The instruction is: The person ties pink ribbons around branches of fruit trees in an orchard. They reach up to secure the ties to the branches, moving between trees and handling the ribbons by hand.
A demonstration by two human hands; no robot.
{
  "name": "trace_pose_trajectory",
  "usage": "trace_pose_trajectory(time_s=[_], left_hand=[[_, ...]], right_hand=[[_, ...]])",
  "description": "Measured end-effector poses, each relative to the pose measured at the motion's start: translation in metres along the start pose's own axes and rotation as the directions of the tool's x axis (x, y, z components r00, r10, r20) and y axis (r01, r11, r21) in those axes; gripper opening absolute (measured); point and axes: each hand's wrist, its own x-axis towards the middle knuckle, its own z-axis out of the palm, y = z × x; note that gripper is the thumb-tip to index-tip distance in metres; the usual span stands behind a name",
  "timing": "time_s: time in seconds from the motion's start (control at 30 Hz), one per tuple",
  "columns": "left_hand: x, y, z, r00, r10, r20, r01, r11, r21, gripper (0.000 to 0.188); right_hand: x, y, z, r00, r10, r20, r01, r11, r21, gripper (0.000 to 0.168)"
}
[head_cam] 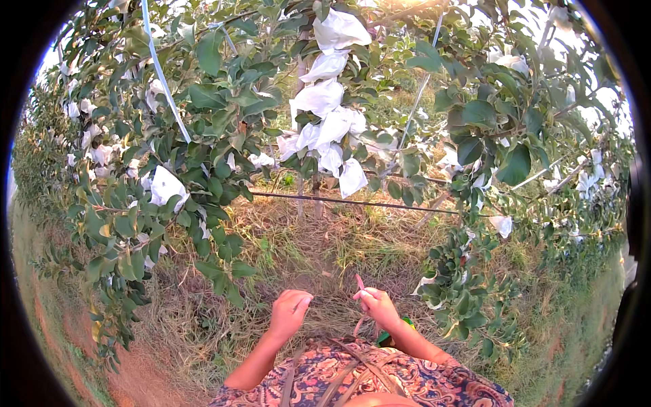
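My left hand is raised in front of my body, fingers curled and thumb against the index finger; nothing plain shows in it. A short way to its right, my right hand pinches a thin pink strip, whose end sticks up above the fingers. Another pale pink length hangs below that hand; whether both are one piece I cannot tell. Beyond my hands, a column of white fruit bags hangs along the trunk of a fruit tree.
A dark horizontal line runs across the trunk. Leafy branches with a white bag reach in at left, and another low branch at right. Pale blue straps slant through the leaves. Dry grass covers the ground. A green item sits at my waist.
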Motion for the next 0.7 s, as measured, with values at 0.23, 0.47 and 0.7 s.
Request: trace_pose_trajectory(time_s=[0.23, 0.47, 0.7], left_hand=[[-0.015, -0.029, -0.012, 0.997, -0.072, -0.013, 0.072, 0.997, -0.027, 0.01], [-0.029, -0.045, -0.027, 0.994, -0.109, 0.011, 0.11, 0.992, -0.061, 0.01], [-0.028, -0.053, -0.045, 0.995, -0.09, 0.034, 0.093, 0.993, -0.077, 0.01]], right_hand=[[0.011, -0.005, 0.017, 1.0, -0.012, 0.003, 0.012, 0.998, -0.056, 0.025], [0.01, -0.025, 0.041, 0.994, 0.027, -0.106, -0.02, 0.997, 0.07, 0.022], [0.027, -0.104, 0.045, 0.976, -0.177, -0.127, 0.203, 0.951, 0.232, 0.023]])
